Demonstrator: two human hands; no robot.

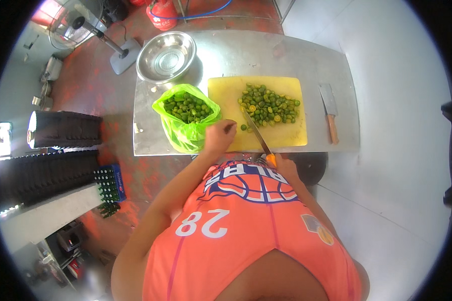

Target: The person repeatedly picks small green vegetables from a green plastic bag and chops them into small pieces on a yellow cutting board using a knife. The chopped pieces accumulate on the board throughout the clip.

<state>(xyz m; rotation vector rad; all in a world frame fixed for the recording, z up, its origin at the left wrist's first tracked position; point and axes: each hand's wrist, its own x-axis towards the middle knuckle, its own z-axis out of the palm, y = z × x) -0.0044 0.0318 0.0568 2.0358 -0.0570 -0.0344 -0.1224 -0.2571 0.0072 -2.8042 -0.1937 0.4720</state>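
Note:
My right hand (287, 168) grips the orange handle of a knife (259, 136), its blade slanting up and left over the yellow cutting board (222, 98). Cut and whole calamansi limes (270, 105) are heaped on the board's right half. One small green lime (243, 127) sits apart, just left of the blade. My left hand (220, 135) is between the board's left edge and a bright green plastic bag (184, 137), its fingers curled. Whether it holds anything is hidden. Whole green limes (188, 108) fill the bag's open mouth.
A steel basin (167, 58) stands at the back left of the metal table (248, 49). Right of the board lies a cleaver (330, 113) with a wooden handle. A white wall (391, 113) closes off the right. Beyond the table are a pedestal fan (125, 54) and a red gas cylinder (162, 15).

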